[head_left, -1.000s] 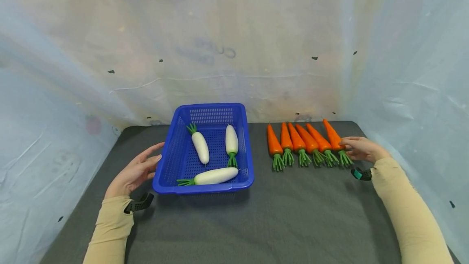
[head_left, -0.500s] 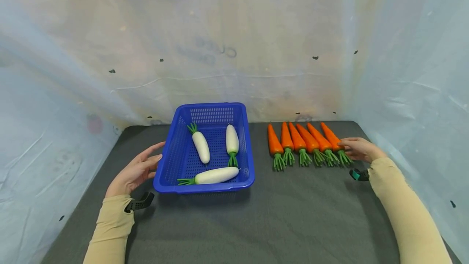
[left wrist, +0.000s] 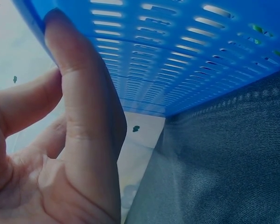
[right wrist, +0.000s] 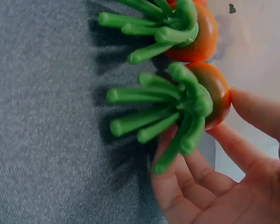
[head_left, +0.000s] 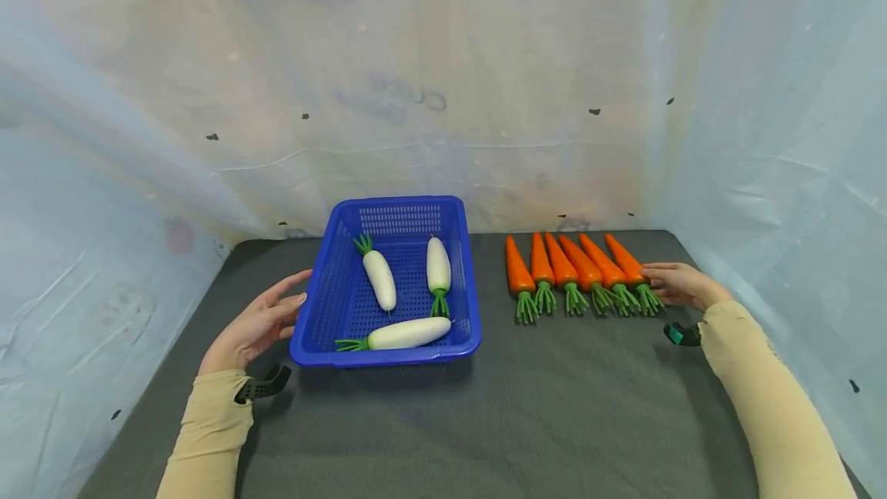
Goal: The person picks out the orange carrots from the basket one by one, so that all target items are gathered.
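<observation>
A blue plastic basket [head_left: 383, 358] stands left of centre with three white radishes [head_left: 379, 280] lying in it. At its left side my left hand [head_left: 252, 327] touches the outer wall with extended fingers [left wrist: 79, 93], close under the rim. Several orange carrots [head_left: 560, 260] with green tops lie side by side to the right of the basket, tips away from me. My right hand [head_left: 682, 284] is at the rightmost carrot [head_left: 624, 259]. In the right wrist view its fingertips touch that carrot's thick end [right wrist: 220, 95] from above and the right, beside the green stalks [right wrist: 177, 109].
Dark grey cloth [head_left: 540, 406] covers the table. A pale plastic sheet [head_left: 499, 83] hangs behind the table and along both sides, near the carrot tips and the basket's far edge. Black straps [head_left: 263, 383] sit at both wrists.
The rightmost carrot's tip has swung left toward its neighbour, and my right hand has shifted slightly left with it. My left hand and the basket have stayed in place.
</observation>
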`<action>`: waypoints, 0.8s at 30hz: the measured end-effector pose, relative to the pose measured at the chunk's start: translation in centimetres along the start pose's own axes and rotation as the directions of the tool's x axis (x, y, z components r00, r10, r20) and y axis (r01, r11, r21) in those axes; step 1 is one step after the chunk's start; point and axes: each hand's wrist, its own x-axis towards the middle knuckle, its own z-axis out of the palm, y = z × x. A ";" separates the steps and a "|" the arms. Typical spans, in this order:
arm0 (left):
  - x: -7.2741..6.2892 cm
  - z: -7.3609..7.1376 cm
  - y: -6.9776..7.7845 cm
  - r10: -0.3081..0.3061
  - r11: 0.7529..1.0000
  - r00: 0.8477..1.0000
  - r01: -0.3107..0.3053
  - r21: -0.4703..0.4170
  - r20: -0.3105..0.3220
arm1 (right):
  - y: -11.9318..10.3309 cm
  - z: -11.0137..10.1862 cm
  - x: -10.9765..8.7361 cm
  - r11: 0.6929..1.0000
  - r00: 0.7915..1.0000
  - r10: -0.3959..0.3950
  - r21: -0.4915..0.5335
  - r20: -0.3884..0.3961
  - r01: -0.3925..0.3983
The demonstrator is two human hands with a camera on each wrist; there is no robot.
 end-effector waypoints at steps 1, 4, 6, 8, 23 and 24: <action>0.0 0.0 0.0 0.001 1.000 1.000 -0.001 0.002 0.000 | 0.1 0.0 0.0 1.000 1.000 -0.004 0.000 -0.002 0.004; 0.0 -0.1 -0.1 0.005 1.000 1.000 -0.005 0.006 -0.002 | 0.3 -0.1 -0.1 1.000 1.000 -0.023 -0.008 -0.005 0.023; 0.0 -0.1 -0.1 0.008 1.000 1.000 -0.008 0.011 -0.008 | 0.4 -0.1 -0.2 0.999 0.999 -0.030 -0.012 -0.009 0.030; -0.1 -0.1 -0.1 0.009 1.000 1.000 -0.009 0.018 -0.016 | 0.5 0.0 -0.4 0.999 0.999 -0.033 -0.011 -0.015 0.033; -0.1 0.1 -0.2 0.026 1.000 0.999 -0.026 0.016 -0.022 | 0.7 0.1 0.1 0.997 0.998 -0.055 -0.046 -0.010 0.055; -0.1 0.1 -0.2 0.024 0.999 0.999 -0.024 0.025 -0.023 | 0.7 0.1 0.0 0.998 0.999 -0.051 -0.041 -0.013 0.050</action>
